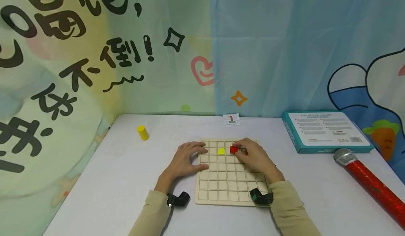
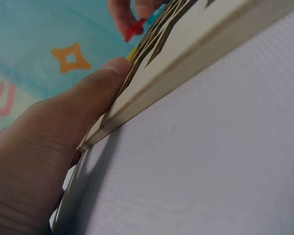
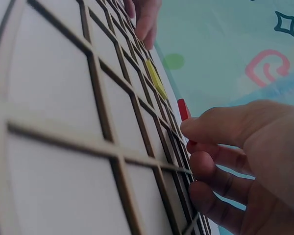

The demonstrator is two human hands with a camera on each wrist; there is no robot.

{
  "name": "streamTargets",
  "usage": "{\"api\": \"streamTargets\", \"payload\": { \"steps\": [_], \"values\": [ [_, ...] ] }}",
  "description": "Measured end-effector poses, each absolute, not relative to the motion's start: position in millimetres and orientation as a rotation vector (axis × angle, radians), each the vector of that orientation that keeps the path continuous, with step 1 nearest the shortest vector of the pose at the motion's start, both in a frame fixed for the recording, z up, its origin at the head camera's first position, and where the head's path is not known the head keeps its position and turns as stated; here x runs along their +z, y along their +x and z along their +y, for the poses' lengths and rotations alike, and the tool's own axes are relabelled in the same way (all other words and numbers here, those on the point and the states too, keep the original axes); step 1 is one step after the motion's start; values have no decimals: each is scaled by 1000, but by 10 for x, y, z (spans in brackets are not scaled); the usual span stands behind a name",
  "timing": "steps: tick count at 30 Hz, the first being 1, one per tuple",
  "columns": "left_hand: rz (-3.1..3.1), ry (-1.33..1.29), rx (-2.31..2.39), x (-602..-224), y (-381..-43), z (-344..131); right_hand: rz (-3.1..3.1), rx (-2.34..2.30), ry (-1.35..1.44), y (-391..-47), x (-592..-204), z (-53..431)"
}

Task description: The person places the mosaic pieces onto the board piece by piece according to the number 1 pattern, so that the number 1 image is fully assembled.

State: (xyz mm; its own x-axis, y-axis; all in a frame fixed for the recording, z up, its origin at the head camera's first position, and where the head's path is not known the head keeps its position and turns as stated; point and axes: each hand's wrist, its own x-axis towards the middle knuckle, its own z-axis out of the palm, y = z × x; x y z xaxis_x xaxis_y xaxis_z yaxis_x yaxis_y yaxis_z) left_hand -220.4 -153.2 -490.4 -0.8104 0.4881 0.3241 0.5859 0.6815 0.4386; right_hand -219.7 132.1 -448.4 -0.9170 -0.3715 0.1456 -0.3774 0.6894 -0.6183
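Note:
My right hand (image 1: 255,156) pinches a small flat red tile (image 1: 233,149) between thumb and fingertips, over the upper rows of a wooden grid board (image 1: 217,186). In the right wrist view the red tile (image 3: 183,109) stands tilted near the grid. One cell away on the left, a yellow tile (image 1: 221,151) lies in the board. My left hand (image 1: 186,159) rests at the board's left edge, thumb and fingers spread apart with their tips on the rim. Up close in the left wrist view, its thumb (image 2: 95,88) lies along that edge.
A yellow cylinder (image 1: 143,133) stands at the back left. Behind the board lies a small card (image 1: 231,120) with a coloured grid pattern. To the right are a teal and white box (image 1: 329,130) and a red microphone (image 1: 373,185). A printed curtain (image 1: 253,53) hangs behind the table.

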Motion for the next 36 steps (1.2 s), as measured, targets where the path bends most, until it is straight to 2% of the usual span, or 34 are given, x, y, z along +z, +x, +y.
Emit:
{"api": "streamTargets", "payload": {
  "steps": [25,36],
  "values": [
    [-2716,-864,-824,-4904,-2211,-1497,-2945,976,664,-2217,-4493,1205],
    [-2692,-871,-837,-4915,-2206,-1511,-2821,1189,707,-2132,-4527,1307]
  ]
}}
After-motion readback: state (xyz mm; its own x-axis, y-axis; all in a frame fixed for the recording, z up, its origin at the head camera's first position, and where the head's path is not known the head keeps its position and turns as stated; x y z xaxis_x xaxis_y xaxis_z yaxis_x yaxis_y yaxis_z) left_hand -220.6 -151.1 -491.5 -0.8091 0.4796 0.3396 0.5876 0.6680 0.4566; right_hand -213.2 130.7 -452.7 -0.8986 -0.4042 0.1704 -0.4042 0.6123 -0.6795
